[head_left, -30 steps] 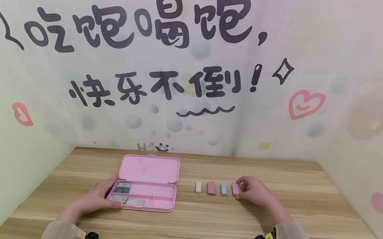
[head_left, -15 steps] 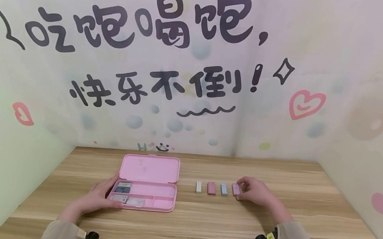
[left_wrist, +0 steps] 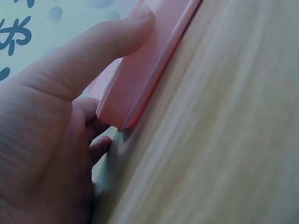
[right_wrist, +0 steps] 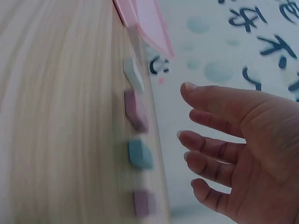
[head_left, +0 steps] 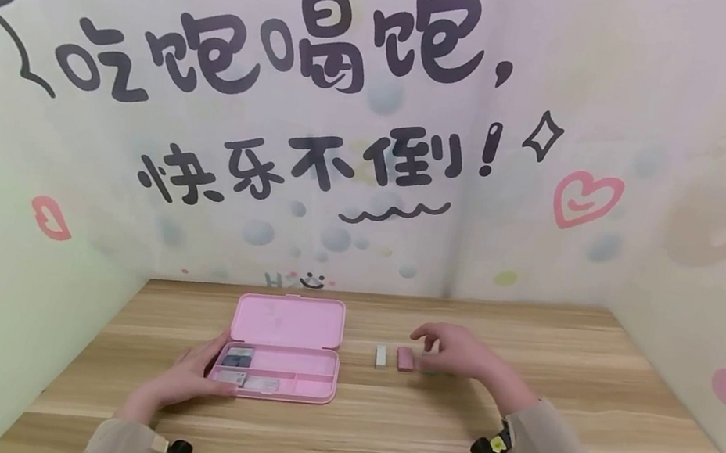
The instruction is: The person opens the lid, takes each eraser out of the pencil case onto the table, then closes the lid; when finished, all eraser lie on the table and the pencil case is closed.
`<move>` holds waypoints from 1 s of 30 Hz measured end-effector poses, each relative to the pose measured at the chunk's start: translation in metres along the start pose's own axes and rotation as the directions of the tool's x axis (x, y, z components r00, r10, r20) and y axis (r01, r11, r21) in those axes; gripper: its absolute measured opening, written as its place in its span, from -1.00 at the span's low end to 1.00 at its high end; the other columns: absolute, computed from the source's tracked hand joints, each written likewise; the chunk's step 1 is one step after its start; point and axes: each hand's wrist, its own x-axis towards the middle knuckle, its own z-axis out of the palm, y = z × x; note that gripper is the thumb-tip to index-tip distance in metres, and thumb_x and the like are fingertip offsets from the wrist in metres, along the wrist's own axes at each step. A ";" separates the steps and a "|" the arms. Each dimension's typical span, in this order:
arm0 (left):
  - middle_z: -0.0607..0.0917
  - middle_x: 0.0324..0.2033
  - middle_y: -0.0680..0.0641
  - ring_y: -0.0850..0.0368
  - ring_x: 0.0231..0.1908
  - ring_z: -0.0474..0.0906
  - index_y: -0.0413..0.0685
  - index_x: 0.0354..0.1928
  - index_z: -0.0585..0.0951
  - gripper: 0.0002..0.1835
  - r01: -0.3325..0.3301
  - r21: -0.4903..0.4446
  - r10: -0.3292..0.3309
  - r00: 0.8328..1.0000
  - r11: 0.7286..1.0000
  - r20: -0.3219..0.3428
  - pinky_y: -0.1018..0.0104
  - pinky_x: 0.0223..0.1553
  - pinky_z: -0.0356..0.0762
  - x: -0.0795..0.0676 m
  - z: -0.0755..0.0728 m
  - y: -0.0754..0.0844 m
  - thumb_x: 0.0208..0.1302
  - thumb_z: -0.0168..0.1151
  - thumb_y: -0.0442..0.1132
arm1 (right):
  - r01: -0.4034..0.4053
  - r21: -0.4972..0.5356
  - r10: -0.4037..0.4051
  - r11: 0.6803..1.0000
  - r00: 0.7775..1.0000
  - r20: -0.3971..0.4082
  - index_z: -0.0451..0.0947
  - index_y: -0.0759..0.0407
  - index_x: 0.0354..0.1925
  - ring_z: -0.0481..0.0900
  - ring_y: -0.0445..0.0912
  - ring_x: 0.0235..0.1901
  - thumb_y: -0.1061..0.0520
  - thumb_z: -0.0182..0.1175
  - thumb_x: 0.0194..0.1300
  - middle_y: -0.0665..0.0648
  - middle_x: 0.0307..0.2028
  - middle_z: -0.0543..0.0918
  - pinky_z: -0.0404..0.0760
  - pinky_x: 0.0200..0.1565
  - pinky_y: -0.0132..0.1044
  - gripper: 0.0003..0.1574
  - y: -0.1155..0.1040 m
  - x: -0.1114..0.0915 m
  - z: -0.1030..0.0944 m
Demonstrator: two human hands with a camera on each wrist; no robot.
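Observation:
An open pink pencil case lies on the table, its lid tipped back. My left hand holds the case's left end, thumb over the front edge and fingers round the side. Inside are dark-and-white blocks and pale, clear-looking pieces. To the right, small eraser-like blocks stand in a row: white, dark pink, blue and purple. Over the row's right part hovers my right hand, fingers loosely bent and holding nothing. In the head view it covers the purple block and most of the blue one.
The wood-grain table extends in front of the case and blocks. A pale printed wall sheet with black lettering rises along its back edge, with pale walls on either side. A small black camera sits at each wrist.
My right hand has let go of the purple block at the row's right end and moved left above the row. The left hand stays on the case. The head view shifts slightly.

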 end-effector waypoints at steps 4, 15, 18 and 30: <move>-0.02 0.46 -0.37 -0.43 0.40 -0.16 -0.23 0.51 -0.11 0.20 -0.017 0.014 0.017 1.000 1.000 -0.005 -0.37 0.29 -0.34 0.000 0.000 0.002 0.05 0.44 0.08 | 0.061 0.017 -0.062 0.998 0.996 0.070 0.58 0.17 0.07 0.45 -0.18 -0.52 0.11 0.32 0.20 -0.03 -0.31 0.57 0.48 -0.46 -0.28 -0.54 -0.025 0.015 0.007; -0.01 0.46 -0.36 -0.41 0.40 -0.14 -0.24 0.51 -0.11 0.20 -0.032 0.019 0.032 0.999 0.999 -0.017 -0.37 0.29 -0.33 0.001 0.002 -0.002 0.05 0.44 0.09 | 0.286 0.032 -0.286 0.958 0.933 0.217 0.63 0.04 0.04 0.45 -0.21 -0.43 0.19 0.34 0.18 0.06 -0.21 0.61 0.50 -0.39 -0.35 -0.58 -0.089 0.064 0.036; 0.00 0.45 -0.37 -0.42 0.40 -0.13 -0.25 0.51 -0.11 0.21 -0.039 0.018 0.039 0.999 0.999 -0.025 -0.37 0.28 -0.33 0.001 0.002 -0.004 0.04 0.44 0.08 | 0.321 0.002 -0.312 0.947 0.918 0.245 0.63 0.00 0.05 0.46 -0.21 -0.36 0.20 0.34 0.17 0.04 -0.19 0.61 0.49 -0.29 -0.38 -0.57 -0.103 0.076 0.047; 0.02 0.46 -0.35 -0.41 0.39 -0.10 -0.25 0.51 -0.09 0.20 -0.040 0.034 0.041 0.999 0.999 -0.030 -0.37 0.29 -0.30 0.001 0.001 -0.002 0.04 0.44 0.10 | 0.407 -0.040 -0.367 0.913 0.857 0.362 0.63 -0.04 0.10 0.52 -0.16 -0.18 0.21 0.40 0.11 0.04 -0.18 0.60 0.43 -0.20 -0.47 -0.45 -0.135 0.111 0.085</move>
